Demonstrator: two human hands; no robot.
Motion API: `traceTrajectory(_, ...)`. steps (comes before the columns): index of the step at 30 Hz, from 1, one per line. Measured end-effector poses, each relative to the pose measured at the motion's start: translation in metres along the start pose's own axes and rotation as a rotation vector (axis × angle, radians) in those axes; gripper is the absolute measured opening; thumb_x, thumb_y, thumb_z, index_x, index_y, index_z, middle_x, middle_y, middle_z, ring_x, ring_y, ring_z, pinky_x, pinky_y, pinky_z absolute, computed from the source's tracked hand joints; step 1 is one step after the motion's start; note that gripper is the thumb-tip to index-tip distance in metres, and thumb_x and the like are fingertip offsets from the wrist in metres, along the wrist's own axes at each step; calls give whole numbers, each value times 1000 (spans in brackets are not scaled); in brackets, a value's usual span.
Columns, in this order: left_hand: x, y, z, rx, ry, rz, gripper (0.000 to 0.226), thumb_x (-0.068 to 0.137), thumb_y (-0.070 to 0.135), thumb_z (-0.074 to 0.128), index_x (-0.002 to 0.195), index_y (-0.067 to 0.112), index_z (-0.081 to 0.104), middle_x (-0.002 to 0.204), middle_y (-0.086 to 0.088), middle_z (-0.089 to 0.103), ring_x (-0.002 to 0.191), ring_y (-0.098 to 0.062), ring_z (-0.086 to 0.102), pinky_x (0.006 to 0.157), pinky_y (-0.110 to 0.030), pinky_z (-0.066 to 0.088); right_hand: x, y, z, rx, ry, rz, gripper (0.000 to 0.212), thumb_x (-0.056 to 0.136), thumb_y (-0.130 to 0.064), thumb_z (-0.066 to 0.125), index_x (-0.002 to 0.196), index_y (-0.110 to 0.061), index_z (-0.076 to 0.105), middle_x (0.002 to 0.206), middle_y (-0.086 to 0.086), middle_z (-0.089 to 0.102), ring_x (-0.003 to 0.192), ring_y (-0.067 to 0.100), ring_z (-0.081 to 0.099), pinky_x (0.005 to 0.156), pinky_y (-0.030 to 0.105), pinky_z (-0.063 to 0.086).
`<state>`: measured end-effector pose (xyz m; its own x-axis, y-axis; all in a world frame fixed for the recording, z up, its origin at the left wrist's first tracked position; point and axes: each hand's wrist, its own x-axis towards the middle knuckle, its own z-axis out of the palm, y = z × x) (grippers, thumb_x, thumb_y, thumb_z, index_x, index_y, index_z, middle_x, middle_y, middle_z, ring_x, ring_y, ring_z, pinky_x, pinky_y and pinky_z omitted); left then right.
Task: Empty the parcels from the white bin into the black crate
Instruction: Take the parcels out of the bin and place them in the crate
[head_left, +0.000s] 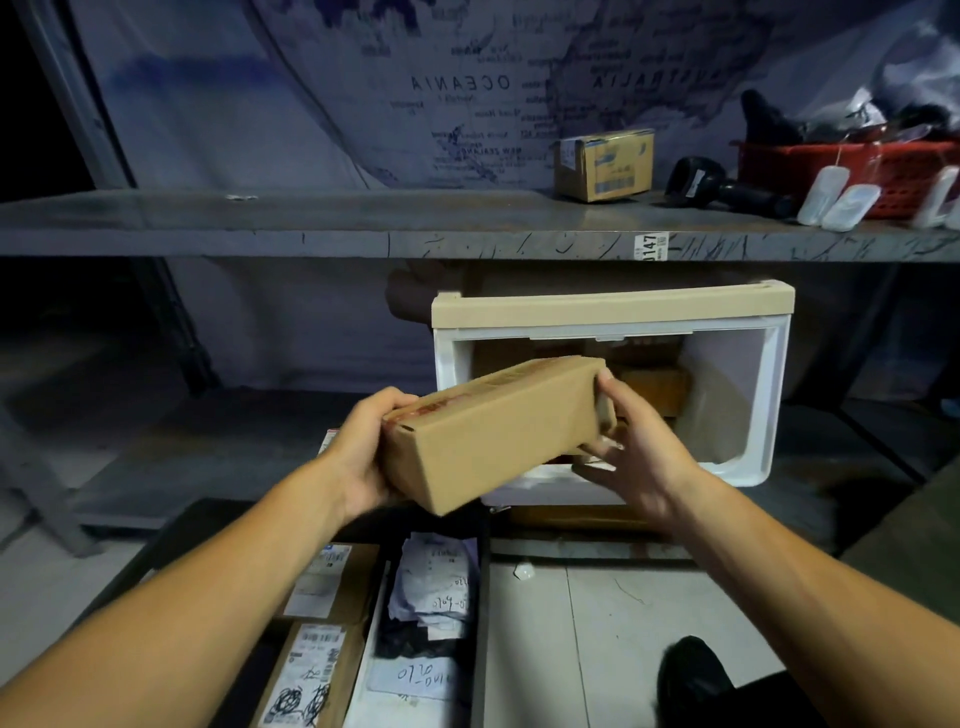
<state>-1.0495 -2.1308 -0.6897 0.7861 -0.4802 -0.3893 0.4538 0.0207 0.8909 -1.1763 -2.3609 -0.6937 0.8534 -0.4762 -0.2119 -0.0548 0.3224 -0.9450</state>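
A long brown cardboard parcel (493, 431) is held in the air in front of the white bin (748, 462), above the far end of the black crate (480, 597). My left hand (363, 457) grips its near end, fingers curled over the top edge. My right hand (631, 452) holds its far end, thumb on top and fingers underneath. The bin has a beige top rim, faces me with its opening, and shows more brown parcels inside. In the crate lie several labelled boxes and bagged parcels.
A grey metal shelf (311, 223) runs above the bin, carrying a small cardboard box (602, 163), a black scanner (722, 187) and a red basket (852, 171). Tiled floor and a black shoe (691, 675) are at the lower right.
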Motion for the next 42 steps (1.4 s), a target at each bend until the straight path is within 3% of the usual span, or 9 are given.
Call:
traceTrajectory(4,1,3,-9,-60,13,-61,29,82,45,55,94,20,66,83,-10,65,72,-28,61,56,-29,50,0,-7,-7,10,-213,-55,65,73,-57,79,128,-28,59,132,-2,62,127,24,53,117,55,30)
traceTrajectory(8,-8,2,-5,-37,-71,-174,36,77,46,56,89,15,68,74,-12,67,51,-29,61,34,-20,43,3,-4,-6,80,-292,18,58,62,-44,80,112,-18,67,102,7,71,108,26,60,98,45,43)
traceTrajectory(11,-6,-1,-9,-8,-114,-238,47,69,53,58,95,15,71,81,-14,73,56,-36,68,31,-19,42,7,-3,-9,59,-250,49,67,63,-45,80,122,-17,63,114,14,65,113,31,58,94,50,48)
traceTrajectory(16,3,0,-15,7,-103,-184,81,75,82,50,126,20,63,119,-20,71,104,-44,69,71,-55,60,8,-6,-10,27,-164,128,57,71,-50,77,119,-22,65,118,17,63,115,36,58,85,52,54)
traceTrajectory(20,0,2,-9,1,-188,35,76,73,77,52,128,26,61,126,-13,69,122,-38,61,108,-69,36,11,-6,-17,15,-126,235,53,76,-58,70,117,-24,67,115,20,66,115,41,59,83,53,55)
traceTrajectory(27,-5,-2,-4,140,-247,311,93,53,57,92,134,25,59,124,-9,71,113,-25,69,86,-42,60,19,-6,-26,6,-148,427,59,82,-69,58,112,-19,69,109,22,72,112,44,61,83,61,53)
traceTrajectory(32,-7,-5,1,200,-139,333,57,73,35,77,126,19,61,115,-8,75,108,-26,71,91,-40,56,16,-4,-26,-23,-126,361,69,87,-78,45,123,-23,66,118,23,71,116,48,58,100,77,36)
traceTrajectory(38,-9,-1,-2,313,-42,178,48,79,52,68,111,17,74,104,-12,77,92,-26,74,80,-37,57,16,-8,-21,-179,-144,141,94,61,-87,64,132,-27,58,132,11,64,130,36,52,117,65,25)
traceTrajectory(42,-9,-4,-2,399,-74,94,51,73,54,72,105,15,77,102,-13,77,88,-25,73,81,-35,56,8,-9,-21,-536,-358,33,54,79,-66,70,119,-30,66,111,4,75,102,22,72,94,43,51)
